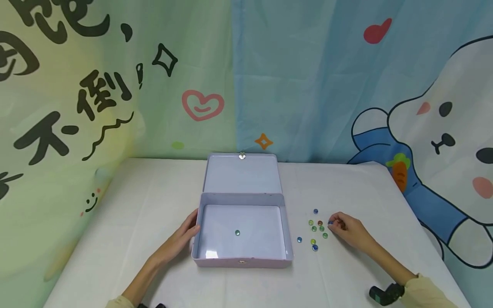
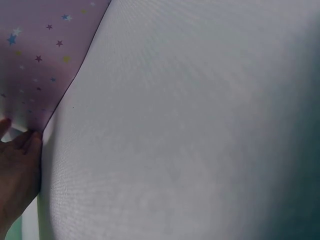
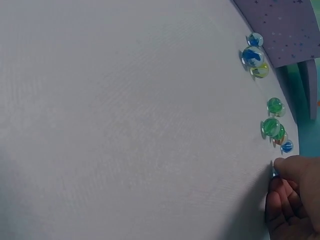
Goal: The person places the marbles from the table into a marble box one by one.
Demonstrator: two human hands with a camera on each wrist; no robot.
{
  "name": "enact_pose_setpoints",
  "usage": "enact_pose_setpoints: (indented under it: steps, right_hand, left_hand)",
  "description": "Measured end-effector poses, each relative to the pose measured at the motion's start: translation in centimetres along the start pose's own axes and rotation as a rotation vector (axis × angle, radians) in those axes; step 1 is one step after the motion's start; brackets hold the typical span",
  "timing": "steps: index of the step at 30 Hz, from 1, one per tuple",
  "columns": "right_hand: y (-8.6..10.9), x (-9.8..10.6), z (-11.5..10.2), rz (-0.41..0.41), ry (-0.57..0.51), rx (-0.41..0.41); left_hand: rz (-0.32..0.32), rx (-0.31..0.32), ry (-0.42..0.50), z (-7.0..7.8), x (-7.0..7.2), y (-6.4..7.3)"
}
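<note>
An open lilac tin box (image 1: 242,263) stands with its hinged lid (image 1: 242,173) tipped back. One greenish marble (image 1: 237,232) lies on its floor. At the box's left wall, my left hand (image 1: 180,238) grips the side, thumb at the rim. The left wrist view shows those fingers (image 2: 30,140) against the star-printed side. Right of the loose marbles, my right hand (image 1: 349,230) pinches a blue marble (image 1: 330,222) between thumb and fingertips, close over the cloth. In the right wrist view the fingers mostly hide this marble (image 3: 274,171).
Between box and right hand lie several loose glass marbles: blue (image 1: 315,247), green (image 1: 325,235), yellow-green (image 1: 313,241) and reddish (image 1: 320,223). A white cloth (image 1: 154,192) covers the table. A printed curtain (image 1: 292,85) hangs behind it.
</note>
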State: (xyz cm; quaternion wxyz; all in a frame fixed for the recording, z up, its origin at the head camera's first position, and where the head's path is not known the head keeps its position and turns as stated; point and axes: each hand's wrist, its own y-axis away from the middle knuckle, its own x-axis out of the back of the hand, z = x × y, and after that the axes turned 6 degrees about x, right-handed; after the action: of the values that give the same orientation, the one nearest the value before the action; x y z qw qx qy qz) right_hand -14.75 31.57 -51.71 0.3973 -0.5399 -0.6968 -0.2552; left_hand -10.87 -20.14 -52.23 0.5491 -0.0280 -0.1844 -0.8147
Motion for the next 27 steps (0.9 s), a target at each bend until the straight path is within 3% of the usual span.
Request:
enact_pose_setpoints:
  steps: [8, 12, 20, 27]
  right_hand:
    - [-0.2, 0.5, -0.2, -0.004, -0.079, -0.067]
    - [-0.6, 0.8, -1.0, -0.030, -0.146, -0.059]
    - [-1.8, 2.3, -4.7, -0.095, -0.264, -0.001]
    - [-2.2, 3.7, -8.5, -0.194, -0.354, -0.026]
  left_hand:
    - [0.003, 0.002, -0.003, 0.0, 0.0, 0.0]
    - [0.009, 0.005, -0.007, -0.1, 0.1, 0.0]
    - [0.006, -0.003, -0.001, 0.0, 0.1, -0.1]
    - [0.015, 0.000, -0.005, -0.1, 0.1, -0.1]
